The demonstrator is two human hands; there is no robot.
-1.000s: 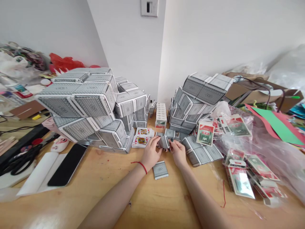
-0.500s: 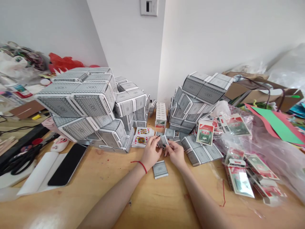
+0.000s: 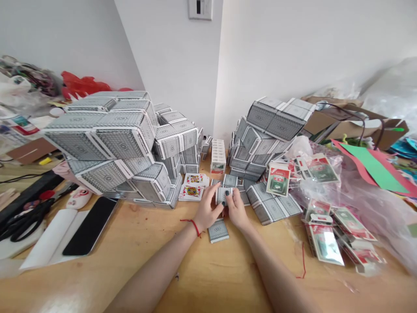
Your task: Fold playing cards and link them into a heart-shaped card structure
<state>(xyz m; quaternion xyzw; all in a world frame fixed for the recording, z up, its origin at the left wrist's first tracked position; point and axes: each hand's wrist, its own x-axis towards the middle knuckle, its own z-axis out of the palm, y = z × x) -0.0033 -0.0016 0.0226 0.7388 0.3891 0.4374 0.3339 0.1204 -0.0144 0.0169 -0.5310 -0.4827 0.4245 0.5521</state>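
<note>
Both my hands meet at the middle of the wooden table (image 3: 202, 278) on one small grey-backed deck of cards (image 3: 222, 194). My left hand (image 3: 207, 210), a red string at its wrist, grips the deck's left side. My right hand (image 3: 237, 210), with dark nails, pinches its right side and top. Just below my hands a second grey-backed deck (image 3: 218, 230) lies flat on the table. Face-up court cards (image 3: 192, 186) lie to the left of my hands.
Large stacks of grey card packs (image 3: 114, 143) rise at left, and more grey packs (image 3: 270, 126) at right. Red-and-green card boxes (image 3: 325, 243) lie on clear plastic at right. A black phone (image 3: 89, 225) and scissors (image 3: 19, 217) lie at left. A cardboard box (image 3: 352, 121) sits far right.
My hands have closed in tighter around the deck and turned it so its patterned face shows. The deck lying below them has not moved.
</note>
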